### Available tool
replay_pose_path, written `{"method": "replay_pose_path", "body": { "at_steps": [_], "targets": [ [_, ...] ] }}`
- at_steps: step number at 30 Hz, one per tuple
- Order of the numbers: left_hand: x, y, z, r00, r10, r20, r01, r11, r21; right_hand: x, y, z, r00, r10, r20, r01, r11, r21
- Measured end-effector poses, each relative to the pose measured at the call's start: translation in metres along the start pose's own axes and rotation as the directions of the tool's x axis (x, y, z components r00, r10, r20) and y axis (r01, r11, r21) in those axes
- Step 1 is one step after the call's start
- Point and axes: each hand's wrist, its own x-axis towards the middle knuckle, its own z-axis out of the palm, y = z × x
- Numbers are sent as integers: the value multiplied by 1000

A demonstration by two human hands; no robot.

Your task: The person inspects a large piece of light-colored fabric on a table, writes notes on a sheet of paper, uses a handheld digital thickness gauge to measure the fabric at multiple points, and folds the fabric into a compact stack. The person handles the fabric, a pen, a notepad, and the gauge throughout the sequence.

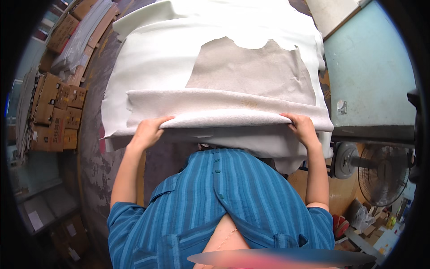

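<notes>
We clenched both grips, left hand (145, 133) and right hand (304, 130), on the rolled hide (224, 112) edge, keeping it taut over the bench (96, 148).

- The fingertips of the left hand (148, 131) and the right hand (303, 127) are tucked under the rolled edge of the white leather hide (224, 112), so their hold cannot be made out.
- The hide's far end is cut off by the top edge.
- The worktable (96, 148) lies mostly hidden beneath the hide; only its worn left edge shows.
- The floor fan (380, 172) is partly lost in the dark right rim.
- A blurred streak crosses the bottom edge.
</notes>
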Motion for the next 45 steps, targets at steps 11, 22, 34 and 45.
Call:
{"method": "replay_pose_path", "body": {
  "at_steps": [11,22,34,45],
  "targets": [
    [-26,20,-111,845,92,-527,15,981,196,-5,-66,-77,910,-205,-361,164,976,-142],
    [-54,-181,76,124,-992,-18,-125,2,-992,-7,-77,71,989,-132,72,148,932,-332],
    [-141,-80,-46,222,-816,-534,-718,234,-656,-32,-119,-89,855,-294,427,149,928,341],
    [-92,-264,9,234,-756,-611,-29,622,-782,12,-96,38,940,-341,-2,341,939,32]
  ]
}}
